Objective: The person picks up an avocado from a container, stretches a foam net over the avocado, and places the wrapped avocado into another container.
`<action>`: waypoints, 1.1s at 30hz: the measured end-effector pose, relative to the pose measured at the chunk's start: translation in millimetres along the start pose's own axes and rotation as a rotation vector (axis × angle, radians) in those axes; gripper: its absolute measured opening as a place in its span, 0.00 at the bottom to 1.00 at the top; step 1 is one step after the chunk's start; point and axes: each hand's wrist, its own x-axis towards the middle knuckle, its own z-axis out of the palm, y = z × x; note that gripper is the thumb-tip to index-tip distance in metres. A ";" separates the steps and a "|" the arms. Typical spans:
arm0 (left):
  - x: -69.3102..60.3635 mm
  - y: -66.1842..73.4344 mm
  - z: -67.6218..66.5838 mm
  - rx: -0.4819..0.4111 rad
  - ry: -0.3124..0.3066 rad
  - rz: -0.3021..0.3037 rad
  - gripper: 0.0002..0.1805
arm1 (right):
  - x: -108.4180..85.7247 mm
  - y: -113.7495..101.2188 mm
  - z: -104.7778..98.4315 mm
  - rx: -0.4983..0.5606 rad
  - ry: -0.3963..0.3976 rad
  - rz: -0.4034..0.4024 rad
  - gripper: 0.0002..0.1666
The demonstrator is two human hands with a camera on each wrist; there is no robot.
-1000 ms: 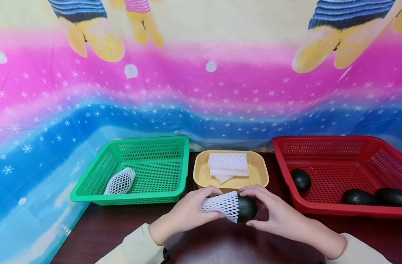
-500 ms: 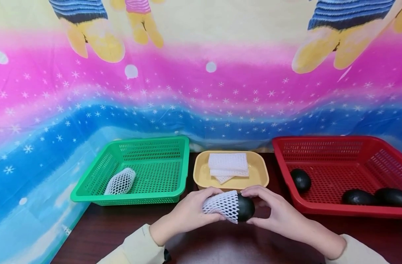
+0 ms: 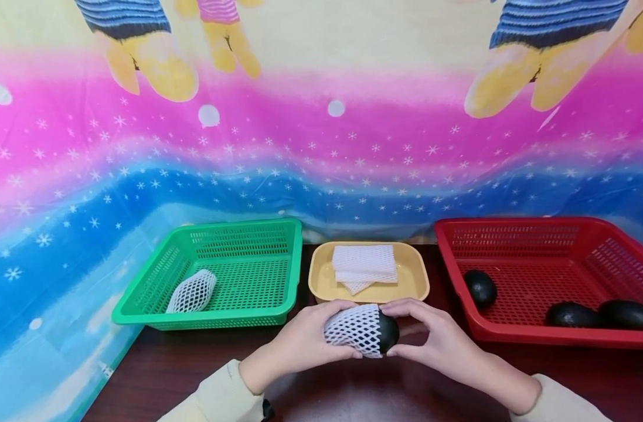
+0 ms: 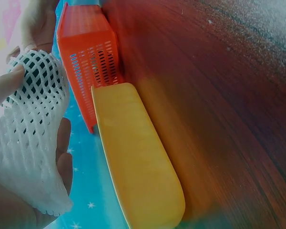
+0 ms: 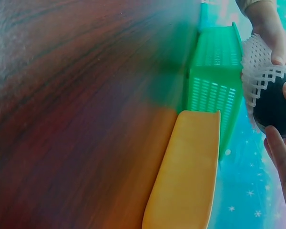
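Note:
A white foam fruit net (image 3: 354, 331) covers most of a dark, smooth avocado (image 3: 388, 331), whose rounded right end shows bare. My left hand (image 3: 305, 337) grips the net around the fruit, with the thumb in front. My right hand (image 3: 439, 337) holds the bare end between thumb and fingers. In the left wrist view the net's (image 4: 31, 129) loose tail hangs down across the left palm. The right wrist view shows the net's edge stretched round the avocado (image 5: 275, 105), with right fingertips touching the skin.
A yellow tray (image 3: 316, 281) with folded foam nets (image 3: 366, 264) stands just behind my hands. The green basket (image 3: 295, 281) at left holds a netted fruit (image 3: 193, 291). At right, a red basket (image 3: 511, 334) holds dark avocados (image 3: 480, 288). A printed cloth (image 3: 321, 146) hangs behind.
The avocado has slid leftward deeper into the net, so less of its dark end shows. My right hand has moved slightly left with it; the left hand stays nearly still.

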 end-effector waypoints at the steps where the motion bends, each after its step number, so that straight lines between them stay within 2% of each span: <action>1: -0.2 0.2 0.1 -0.003 -0.002 -0.004 0.36 | 0.0 0.0 0.7 0.000 0.005 -0.003 0.39; 9: 0.3 0.9 -0.1 -0.010 -0.012 0.001 0.39 | -0.7 0.9 4.0 0.006 0.014 0.002 0.39; 16: 1.4 1.2 2.4 0.023 -0.022 0.015 0.41 | -1.7 4.5 5.5 0.051 0.009 -0.084 0.36; 25: 5.5 3.9 3.9 0.009 -0.021 0.011 0.44 | -1.1 5.0 9.8 0.033 0.055 -0.079 0.35; 28: 6.8 4.6 3.5 -0.004 -0.048 0.002 0.45 | -1.8 4.8 9.1 0.024 0.059 -0.076 0.36; 33: 7.8 4.3 -0.9 -0.039 -0.127 0.010 0.47 | -6.1 4.9 6.4 0.026 0.054 -0.048 0.36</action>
